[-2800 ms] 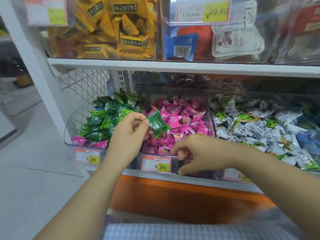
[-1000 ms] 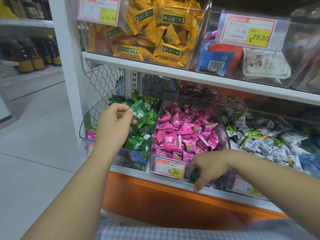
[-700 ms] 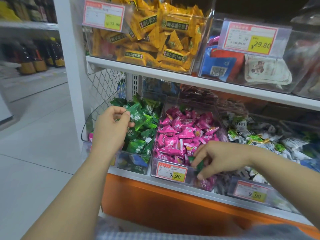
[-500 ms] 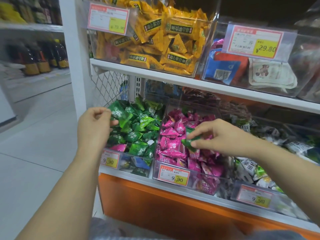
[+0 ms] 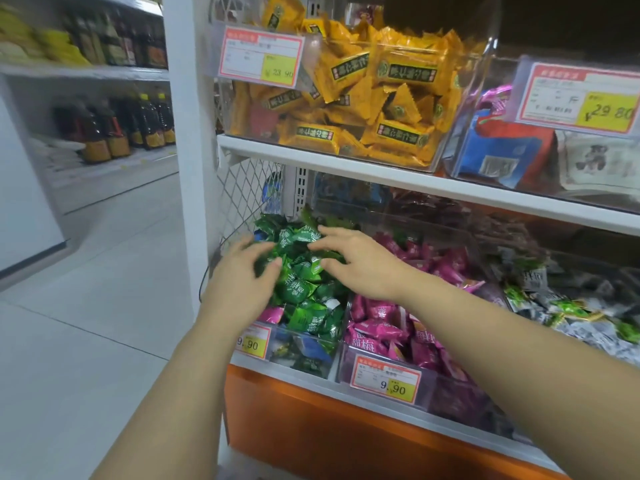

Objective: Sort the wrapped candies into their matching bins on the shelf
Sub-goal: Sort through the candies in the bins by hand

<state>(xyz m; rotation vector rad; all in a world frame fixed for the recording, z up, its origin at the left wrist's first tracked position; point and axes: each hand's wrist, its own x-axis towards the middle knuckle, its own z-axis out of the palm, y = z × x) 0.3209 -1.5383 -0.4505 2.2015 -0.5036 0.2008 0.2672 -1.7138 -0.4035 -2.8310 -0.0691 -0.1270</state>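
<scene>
Left hand [image 5: 242,282] and right hand [image 5: 360,265] spread, empty, over green candies [image 5: 299,289]; light, slippery wrappers, probably best pinched by crimped edge

We reach both hands over the green candies [image 5: 301,289] heaped in the clear bin [image 5: 306,351] at the left end of the lower shelf [image 5: 294,379]. Our left hand [image 5: 242,282] lies on the heap's left side, fingers spread and touching the wrappers. Our right hand [image 5: 363,265] comes across from the right, fingers straight over the top. One pink candy [image 5: 272,314] lies near the bin's front left corner. Pink candies [image 5: 381,336] fill the neighbouring bin.
</scene>
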